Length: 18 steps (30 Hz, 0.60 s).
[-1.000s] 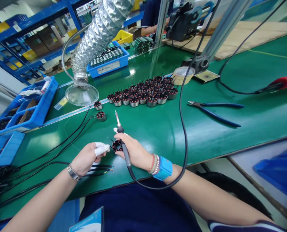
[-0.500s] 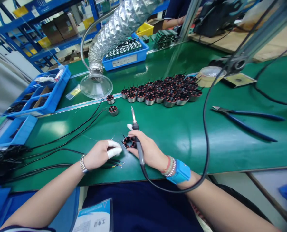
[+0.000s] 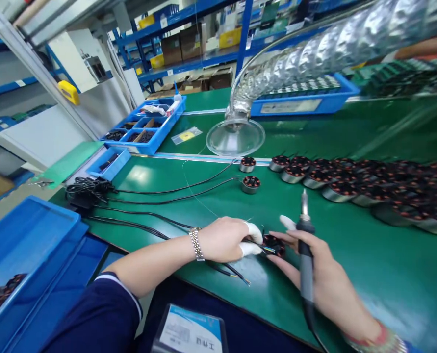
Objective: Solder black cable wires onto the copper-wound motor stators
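Head view: one soldering iron (image 3: pixel 306 267), one stator (image 3: pixel 276 244) in right hand (image 3: pixel 330 279).

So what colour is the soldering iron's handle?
The handle is grey with a black collar; best seen in the head view.

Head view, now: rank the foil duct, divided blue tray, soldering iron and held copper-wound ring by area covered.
1. Foil duct
2. Divided blue tray
3. Soldering iron, enlarged by nearness
4. Held copper-wound ring, partly covered

We see an electronics workshop: soldering iron (image 3: pixel 306 267), foil duct (image 3: pixel 314 61), green bench (image 3: pixel 354 257), wound cores (image 3: pixel 340 191) in rows, blue shelving (image 3: pixel 244 34).
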Motion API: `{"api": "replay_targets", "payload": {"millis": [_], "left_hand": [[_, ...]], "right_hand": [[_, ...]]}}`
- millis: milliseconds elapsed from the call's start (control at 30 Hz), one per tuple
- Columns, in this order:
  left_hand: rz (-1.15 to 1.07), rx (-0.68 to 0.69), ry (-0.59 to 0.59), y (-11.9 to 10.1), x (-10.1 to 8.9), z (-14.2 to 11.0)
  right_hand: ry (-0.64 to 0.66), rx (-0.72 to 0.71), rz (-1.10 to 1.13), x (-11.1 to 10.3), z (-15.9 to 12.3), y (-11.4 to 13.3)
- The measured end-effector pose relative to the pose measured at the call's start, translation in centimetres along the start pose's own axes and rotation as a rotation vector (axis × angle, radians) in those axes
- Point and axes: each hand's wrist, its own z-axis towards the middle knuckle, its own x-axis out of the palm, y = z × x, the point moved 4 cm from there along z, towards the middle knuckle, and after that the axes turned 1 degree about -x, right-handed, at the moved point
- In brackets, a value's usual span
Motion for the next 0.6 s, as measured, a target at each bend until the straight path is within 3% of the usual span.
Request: {"api": "replay_targets", "payload": {"millis": [67, 167, 333, 600], "left_hand": [[-0.111, 0.023, -0.045, 0.3, -0.2, 0.0], [-0.320, -0.067, -0.125, 1.3, -0.1, -0.1], [-0.450, -0.070, -0.083, 2.0, 0.1, -0.7], [-0.444, 0.000, -0.143, 1.4, -0.4, -1.3]], "right_hand": [[-0.003, -0.017, -0.015, 0.1, 0.2, 0.5], [-0.047, -0.033, -0.063, -0.7, 0.5, 1.7], [-0.237, -0.080, -0.049, -2.6, 0.7, 5.3], [-0.172, -0.156, 0.066, -2.1, 1.3, 7.3]]}}
